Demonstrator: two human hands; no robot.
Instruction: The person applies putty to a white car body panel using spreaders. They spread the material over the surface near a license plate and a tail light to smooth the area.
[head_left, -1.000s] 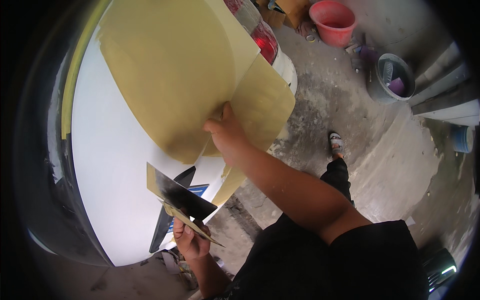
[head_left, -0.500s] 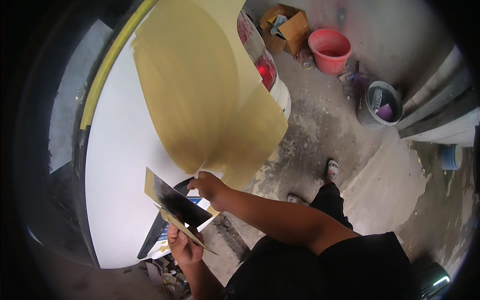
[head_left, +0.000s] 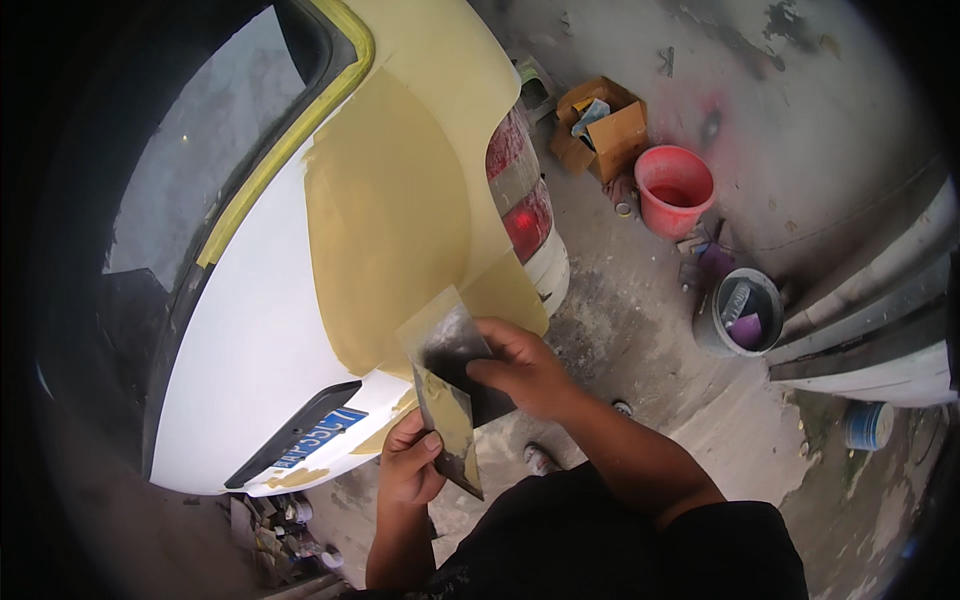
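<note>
The car (head_left: 250, 350) fills the left of the view, its white rear panel spread with a broad patch of yellowish filler (head_left: 390, 230) that runs from the taped window edge down past the red tail lamp (head_left: 520, 195). Right of it, on the stained floor (head_left: 640, 330), stand a cardboard box (head_left: 605, 125), a red bucket (head_left: 675, 185) and a grey bucket (head_left: 740, 310).

In front of the bumper both hands work two flat spreader blades against each other. The right hand (head_left: 525, 370) has its fingers closed on the upper blade (head_left: 445, 340), pinching its lower edge. The left hand (head_left: 410, 460) holds the lower blade (head_left: 450, 430) from below, thumb on its face.

The blades are thin, dark metal, smeared with the same tan filler, thickest on the lower one. To scrape one clean on the other, I judge it best to keep the edges flat together and draw steadily, so the paste gathers in one bead and does not drip.
</note>
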